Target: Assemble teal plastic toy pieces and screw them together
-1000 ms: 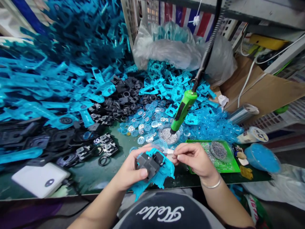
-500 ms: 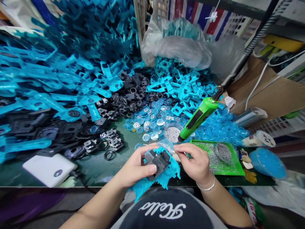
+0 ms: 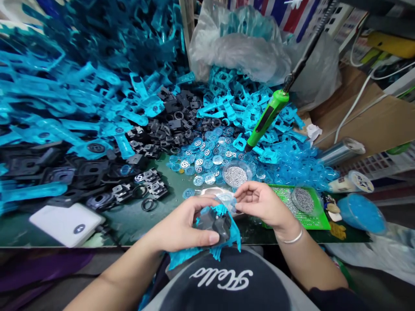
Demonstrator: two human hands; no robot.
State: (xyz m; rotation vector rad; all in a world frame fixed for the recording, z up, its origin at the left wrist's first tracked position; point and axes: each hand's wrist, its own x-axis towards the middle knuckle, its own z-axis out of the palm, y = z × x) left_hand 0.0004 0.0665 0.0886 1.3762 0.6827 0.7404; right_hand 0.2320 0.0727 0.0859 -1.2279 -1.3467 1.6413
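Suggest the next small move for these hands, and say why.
Probably the right hand should pinch the translucent plastic piece beside it. The left hand grips the dark grey plastic part with its turquoise runner, so only the right hand looks free, and it is open right next to that piece.

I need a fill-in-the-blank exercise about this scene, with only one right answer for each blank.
1. The left hand grips a dark grey part edged with ____ plastic.
2. A silver bangle circles the ____ wrist.
3. The hanging handheld tool has a ____ body.
4. The round dish holds small ____ pieces.

Answers: blue; right; green; silver.
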